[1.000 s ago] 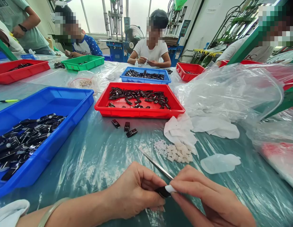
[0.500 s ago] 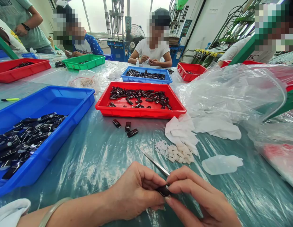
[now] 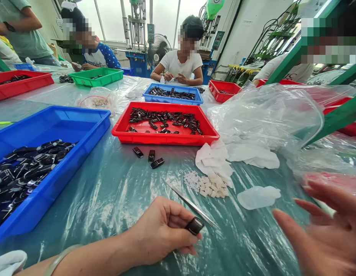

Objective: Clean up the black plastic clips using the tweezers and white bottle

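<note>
Low over the table [image 3: 114, 214], a black piece [image 3: 195, 225] is being pinched between the thumb and fingers of the left hand [image 3: 163, 234], by one side, presumably so that its glossy face is being left uncovered. By the right hand [image 3: 330, 230], blurred at the right edge, nothing is being visibly gripped: its thumb and fingers are being spread well apart, clear of the piece.

Just beyond the piece, a metal tool [image 3: 192, 205] is being left slanting across the table, its near end just beside the piece, likely for easy reach. White bits [image 3: 191, 180] and pale blocks [image 3: 214, 187] are being grouped in adjoining heaps, perhaps so that the two kinds are not being mixed. By a cloth [image 3: 214, 159], the heaps are being bordered on the far side, while a bottle [image 3: 258, 197] is being rested flat, seemingly because nothing is being drawn from it.

Further out, dark parts are being contained in a red tray [image 3: 166, 138] and a blue tray [image 3: 88, 165], whose raised walls are probably being relied on against scattering. Three loose parts [image 3: 151, 155] are being left before the red tray, possibly as a small set apart.
</note>
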### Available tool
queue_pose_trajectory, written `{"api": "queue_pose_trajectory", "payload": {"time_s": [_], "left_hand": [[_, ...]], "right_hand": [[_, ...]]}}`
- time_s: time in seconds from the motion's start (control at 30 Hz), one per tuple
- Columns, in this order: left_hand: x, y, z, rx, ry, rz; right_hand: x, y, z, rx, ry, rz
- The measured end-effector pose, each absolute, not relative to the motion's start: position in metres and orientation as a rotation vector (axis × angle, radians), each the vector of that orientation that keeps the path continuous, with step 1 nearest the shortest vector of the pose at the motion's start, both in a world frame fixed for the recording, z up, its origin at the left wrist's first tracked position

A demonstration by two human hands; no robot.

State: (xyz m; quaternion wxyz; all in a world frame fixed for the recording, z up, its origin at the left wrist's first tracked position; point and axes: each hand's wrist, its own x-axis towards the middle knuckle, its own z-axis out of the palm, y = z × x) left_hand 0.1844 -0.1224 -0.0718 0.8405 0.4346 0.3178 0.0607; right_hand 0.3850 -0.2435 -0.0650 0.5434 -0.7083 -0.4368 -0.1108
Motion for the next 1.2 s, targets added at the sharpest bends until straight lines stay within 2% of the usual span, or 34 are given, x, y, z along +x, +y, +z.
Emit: {"api": "queue_pose_trajectory", "payload": {"time_s": [0.1, 0.3, 0.37, 0.53, 0.67, 1.2], "left_hand": [[0.183, -0.123, -0.071, 0.945, 0.633, 0.097], [0.18, -0.125, -0.069, 0.937, 0.576, 0.025], [0.18, -0.125, -0.069, 0.918, 0.572, 0.018], [0.18, -0.124, -0.071, 0.909, 0.512, -0.002], [0.179, -0.124, -0.071, 0.9, 0.505, -0.014], [0.177, -0.125, -0.076, 0.911, 0.465, -0.044]], "right_hand": [[0.413, -0.245, -0.076, -1.796, -0.945, -0.017], [0.429, -0.24, -0.086, -1.922, -1.243, 0.322], [0.419, -0.238, -0.078, -1.905, -1.378, 0.238], [0.387, -0.232, -0.055, -1.679, -1.922, -0.282], [0.374, -0.227, -0.049, -1.6, -2.077, -0.551], [0.365, -0.231, -0.047, -1.596, -2.142, -0.684]]}}
